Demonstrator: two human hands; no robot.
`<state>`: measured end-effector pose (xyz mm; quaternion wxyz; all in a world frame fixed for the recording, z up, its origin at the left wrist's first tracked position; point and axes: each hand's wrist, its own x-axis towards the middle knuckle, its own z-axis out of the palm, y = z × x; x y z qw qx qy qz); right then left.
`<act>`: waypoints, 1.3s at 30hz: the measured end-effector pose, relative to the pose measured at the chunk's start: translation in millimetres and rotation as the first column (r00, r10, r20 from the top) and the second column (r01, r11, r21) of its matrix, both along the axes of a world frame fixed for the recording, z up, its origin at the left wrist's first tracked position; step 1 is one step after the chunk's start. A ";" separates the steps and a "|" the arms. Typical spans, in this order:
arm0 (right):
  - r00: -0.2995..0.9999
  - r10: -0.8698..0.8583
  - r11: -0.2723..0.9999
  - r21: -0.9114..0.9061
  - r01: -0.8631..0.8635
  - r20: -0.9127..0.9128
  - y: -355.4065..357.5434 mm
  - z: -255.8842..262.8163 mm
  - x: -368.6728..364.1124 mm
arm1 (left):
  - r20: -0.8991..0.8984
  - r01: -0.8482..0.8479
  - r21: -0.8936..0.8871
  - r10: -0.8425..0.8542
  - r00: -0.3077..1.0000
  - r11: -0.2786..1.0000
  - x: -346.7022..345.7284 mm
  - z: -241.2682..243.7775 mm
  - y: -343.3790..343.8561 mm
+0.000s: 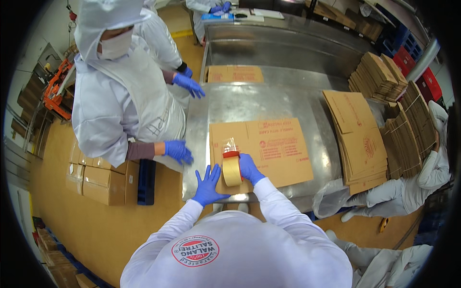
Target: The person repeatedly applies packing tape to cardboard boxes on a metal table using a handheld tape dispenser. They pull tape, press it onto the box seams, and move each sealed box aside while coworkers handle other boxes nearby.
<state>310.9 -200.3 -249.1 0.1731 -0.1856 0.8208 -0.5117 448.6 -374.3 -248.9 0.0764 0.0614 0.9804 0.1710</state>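
Observation:
A flattened cardboard carton (279, 165) with red printing lies before me on a stainless steel table (237, 102). My right hand (251, 169), in a blue glove, grips a red tape dispenser (231, 154) carrying a roll of packing tape (232, 171). The dispenser is over the carton's left part, where a strip of clear tape (229, 143) shows just beyond its head. Spread flat, my gloved left hand (208, 185) rests at the carton's near left corner, holding nothing.
A co-worker in white (126, 97) stands at the table's left edge, gloved hands near it. To the right lie stacked flat cartons (363, 144), a clear plastic bag (327, 198) and bundled cartons (374, 77). Another flat carton (236, 73) lies at the back. Closed boxes (104, 183) stand on the left floor.

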 end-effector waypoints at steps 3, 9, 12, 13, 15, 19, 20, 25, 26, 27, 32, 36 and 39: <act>0.980 0.160 0.987 -0.002 -0.161 0.120 -2.7 -22.7 -36.8 | 0.005 0.019 -0.038 -0.019 1.000 0.999 -7.9 3.2 4.8; 0.810 0.335 0.936 -0.270 -0.227 0.481 -14.6 12.2 -44.0 | -0.013 0.029 -0.049 -0.030 0.999 0.998 -1.4 4.9 3.0; 0.753 0.258 0.942 -0.330 -0.058 0.606 -15.6 -0.3 -28.9 | 0.128 0.124 -0.158 -0.104 0.986 0.980 -13.4 16.3 -1.2; 0.682 0.228 0.926 -0.370 0.068 0.695 -17.5 8.7 -18.1 | 0.099 0.107 -0.150 -0.093 0.991 0.983 -12.2 15.9 -4.5; 0.693 0.233 0.798 -0.542 0.265 0.682 0.6 47.5 24.8 | 0.036 0.081 -0.122 -0.077 0.996 0.989 -10.6 11.9 -6.4; 0.938 -0.026 0.966 -0.249 -0.065 -0.347 64.6 15.1 13.6 | 0.011 0.040 -0.011 -0.040 0.999 0.999 -62.3 14.4 -11.5; 0.988 -0.152 0.942 -0.306 0.138 -0.022 67.4 -13.1 18.7 | -0.018 0.045 -0.040 -0.045 0.999 0.998 -89.2 7.3 -15.5; 0.598 -0.286 0.924 -0.050 0.380 -0.749 67.3 55.7 19.1 | -0.208 -0.262 0.211 0.306 0.929 0.941 -170.9 -4.6 -29.4; 0.595 -0.281 0.936 -0.079 0.343 -0.753 66.6 63.6 15.5 | -0.189 -0.262 0.317 0.332 0.924 0.911 -164.1 -8.5 -28.5; 0.593 -0.277 0.946 -0.108 0.305 -0.756 65.7 71.5 12.0 | -0.176 -0.260 0.419 0.358 0.917 0.870 -159.6 -8.4 -29.1; 0.877 -0.411 0.824 -0.514 0.239 -0.251 8.0 73.4 -23.3 | -0.035 -0.324 0.521 0.399 0.916 0.789 -122.6 -45.2 -31.0; 0.931 -0.302 0.828 -0.541 0.149 -0.206 -30.7 16.8 -53.8 | 0.031 -0.345 0.522 0.387 0.921 0.780 -102.9 -44.5 -22.4; 0.960 -0.179 0.736 -0.618 0.276 0.214 -40.8 -11.2 -63.3 | 0.031 -0.367 0.525 0.414 0.910 0.768 -92.8 -48.1 -17.6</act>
